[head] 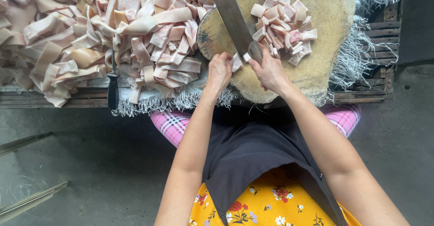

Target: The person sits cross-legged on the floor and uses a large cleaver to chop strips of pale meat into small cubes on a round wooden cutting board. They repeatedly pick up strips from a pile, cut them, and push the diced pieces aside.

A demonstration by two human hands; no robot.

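— Floral yellow cloth (271, 203) and a dark apron (253, 158) fill the bottom centre of the frame, with pink checked fabric (174, 124) just above at both sides. What are the hands doing beyond that?

— Both meet at the near edge of the round wooden chopping block (316, 68), in the middle of the frame. The right hand (271, 72) is wrapped tight around the handle of a broad cleaver (235, 20), whose blade slants up and left across the block. The left hand (219, 72) has its fingers curled narrowly on a pale piece of pork skin (237, 63), touching the blade's heel.

— So where is the danger?

— I judge it to be those left fingertips. They sit just beside the edge, and the piece looks greasy; a slip could carry a finger under the steel. The piece also lies at the very rim of the block, so it may slide off toward the lap.

— And farther up?

— A heap of cut squares (285, 25) lies on the block to the right of the blade, near enough that a sweep could scatter them. At the upper left, a big pile of uncut strips (90, 36) spreads over a fringed cloth (352, 58) on a slatted bench (375, 90). A dark-handled knife (112, 90) hangs at that pile's near edge, half over the bench; I think a tug on the strips could knock it to the concrete floor (90, 162).
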